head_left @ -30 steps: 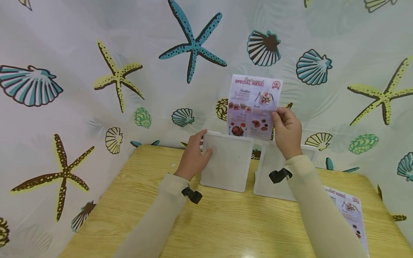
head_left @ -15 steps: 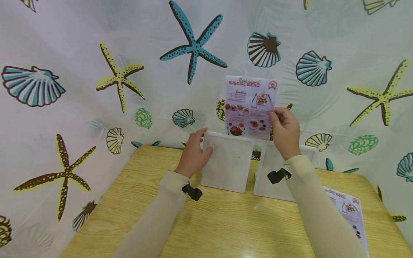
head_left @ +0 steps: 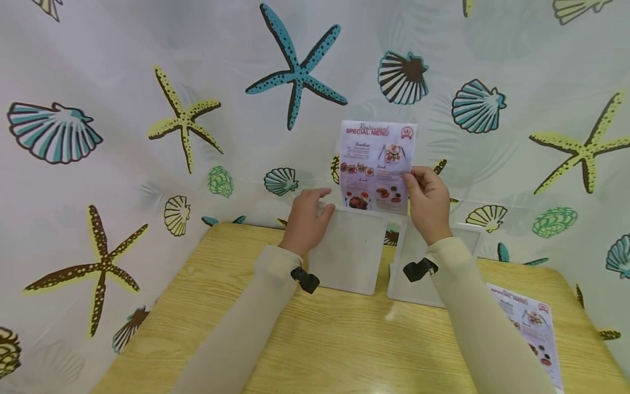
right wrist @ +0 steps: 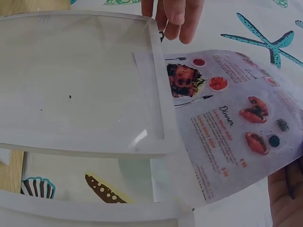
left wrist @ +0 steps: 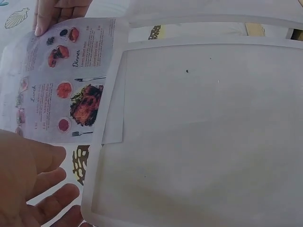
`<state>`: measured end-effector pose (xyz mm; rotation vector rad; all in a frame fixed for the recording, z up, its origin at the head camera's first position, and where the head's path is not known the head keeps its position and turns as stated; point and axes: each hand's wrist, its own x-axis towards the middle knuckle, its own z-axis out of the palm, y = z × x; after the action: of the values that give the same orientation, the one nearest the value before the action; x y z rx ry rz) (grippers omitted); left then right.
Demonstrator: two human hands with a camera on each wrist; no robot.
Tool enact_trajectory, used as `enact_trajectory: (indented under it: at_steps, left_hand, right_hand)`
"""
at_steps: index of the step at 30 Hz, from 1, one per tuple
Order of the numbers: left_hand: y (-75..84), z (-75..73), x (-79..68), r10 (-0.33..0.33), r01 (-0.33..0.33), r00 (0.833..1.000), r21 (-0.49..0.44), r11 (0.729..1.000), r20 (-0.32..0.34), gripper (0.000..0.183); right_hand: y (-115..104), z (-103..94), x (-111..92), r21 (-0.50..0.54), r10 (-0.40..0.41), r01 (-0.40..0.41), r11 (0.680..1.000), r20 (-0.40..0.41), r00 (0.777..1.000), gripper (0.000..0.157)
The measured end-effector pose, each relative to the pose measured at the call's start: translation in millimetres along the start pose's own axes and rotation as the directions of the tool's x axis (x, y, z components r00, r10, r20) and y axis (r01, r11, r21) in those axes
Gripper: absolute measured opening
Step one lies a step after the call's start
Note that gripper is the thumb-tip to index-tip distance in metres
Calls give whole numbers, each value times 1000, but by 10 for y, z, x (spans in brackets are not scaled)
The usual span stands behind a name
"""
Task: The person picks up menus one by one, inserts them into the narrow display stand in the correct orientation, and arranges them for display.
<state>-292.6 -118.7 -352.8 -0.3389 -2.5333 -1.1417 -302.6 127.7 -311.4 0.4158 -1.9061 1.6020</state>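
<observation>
A printed restaurant menu sheet (head_left: 376, 158) stands upright behind the top of a white display frame (head_left: 346, 254). My right hand (head_left: 429, 203) pinches its right edge between thumb and fingers. The sheet's lower end slants; in the left wrist view a white strip of the menu sheet (left wrist: 113, 116) shows through the panel of the white frame (left wrist: 203, 123). My left hand (head_left: 306, 221) is at the frame's upper left corner, its fingers spread loosely. In the left wrist view my left hand (left wrist: 33, 179) is beside the frame's edge and the sheet, gripping nothing.
A second white display frame (head_left: 415, 268) stands to the right, partly behind my right wrist. Another menu sheet (head_left: 534, 331) lies on the wooden table (head_left: 354, 345) at the right, partly covered by my sleeve. A shell-and-starfish patterned cloth (head_left: 221, 71) hangs behind.
My right hand has moved the menu sheet left and slightly down toward the left frame. My left hand has shifted right and up, off the frame's left edge to its top corner.
</observation>
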Motion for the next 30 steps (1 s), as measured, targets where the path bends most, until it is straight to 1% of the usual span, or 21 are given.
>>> enact_trajectory:
  at_steps: [4, 7, 11, 15, 20, 23, 27, 30]
  left_hand:
    - [49, 21, 54, -8, 8, 1000, -1, 1000, -14, 39]
    - [74, 40, 84, -8, 8, 1000, -14, 1000, -30, 33]
    - [84, 55, 128, 9, -10, 997, -19, 1000, -71, 23]
    - [79, 48, 166, 25, -25, 994, 2, 1000, -102, 20]
    - [83, 46, 188, 13, -14, 995, -7, 1000, -99, 23]
    - [88, 58, 205, 25, -27, 995, -19, 999, -97, 24]
    - [93, 72, 220, 44, -45, 994, -13, 999, -101, 20]
    - [90, 77, 222, 43, -44, 993, -9, 999, -110, 18]
  right_hand:
    - [-1, -21, -6, 7, -13, 13, 1000, 24, 1000, 22]
    - [-5, -33, -16, 9, -10, 10, 1000, 39, 999, 22]
    - [-6, -39, -22, 26, -4, 2, 1000, 52, 999, 22]
    - [-16, -35, -16, 26, -7, 6, 1000, 55, 998, 22]
    - [-40, -25, -6, 2, -11, 11, 1000, 52, 999, 23]
    - [-41, -23, -3, -5, -10, 11, 1000, 54, 999, 23]
    - [-33, -26, -7, -17, 1, 0, 1000, 56, 998, 23]
    - [-16, -38, -10, -25, 12, -11, 1000, 60, 998, 23]
